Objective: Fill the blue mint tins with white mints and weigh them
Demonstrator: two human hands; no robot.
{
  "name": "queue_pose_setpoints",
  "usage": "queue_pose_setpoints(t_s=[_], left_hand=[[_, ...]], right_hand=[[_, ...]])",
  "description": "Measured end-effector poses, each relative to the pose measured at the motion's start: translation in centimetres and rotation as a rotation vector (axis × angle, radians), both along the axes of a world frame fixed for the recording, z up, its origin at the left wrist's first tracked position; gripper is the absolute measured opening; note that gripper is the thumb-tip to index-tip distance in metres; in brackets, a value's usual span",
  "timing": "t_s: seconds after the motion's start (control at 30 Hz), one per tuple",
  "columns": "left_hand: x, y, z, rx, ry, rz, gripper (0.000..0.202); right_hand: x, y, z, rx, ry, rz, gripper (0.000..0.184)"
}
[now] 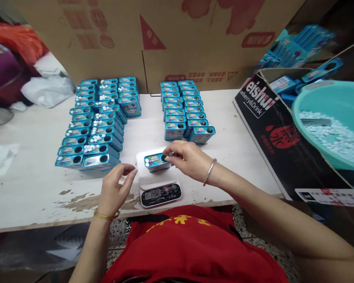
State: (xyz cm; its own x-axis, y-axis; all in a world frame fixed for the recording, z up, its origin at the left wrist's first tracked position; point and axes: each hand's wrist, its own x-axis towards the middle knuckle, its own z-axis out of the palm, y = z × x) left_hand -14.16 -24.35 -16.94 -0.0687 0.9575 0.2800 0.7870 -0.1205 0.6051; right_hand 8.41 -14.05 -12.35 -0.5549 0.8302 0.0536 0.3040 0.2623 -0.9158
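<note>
Both forearms reach forward from the bottom of the view. The left hand (115, 188) is raised with its back toward the camera, the fingers curled inward and the thumb meeting the fingertips in a loose pinch. The right hand (188, 159) stretches in from the right, palm down, wrist slightly bent, with the fingers (168, 152) bunched together and pointing leftward. The two hands are apart.
</note>
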Motion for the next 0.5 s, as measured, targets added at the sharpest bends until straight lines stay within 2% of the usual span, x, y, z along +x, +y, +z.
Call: queue_pose_setpoints(t_s=[0.17,0.23,0.3,0.4,0.5], left_hand=[[0.4,-0.5,-0.3,0.024,0.002,-0.025,0.013],[0.8,-0.7,-0.4,0.080,0.012,-0.024,0.011],[1.3,-0.7,-0.5,0.169,0.059,-0.043,0.019],[2.0,-0.5,-0.5,0.266,0.168,-0.116,0.041],[2.1,-0.1,-0.4,0.293,0.189,-0.147,0.048]], right_hand=[[-0.8,0.1,0.0,0.126,-0.070,0.083,0.022],[-0.6,0.0,0.3,0.149,-0.073,0.101,0.023],[0.2,-0.1,0.6,0.169,-0.067,0.096,0.022],[2.5,-0.1,0.8,0.177,-0.040,-0.001,0.018],[6.1,-0.1,0.6,0.144,-0.039,-0.163,0.020]])
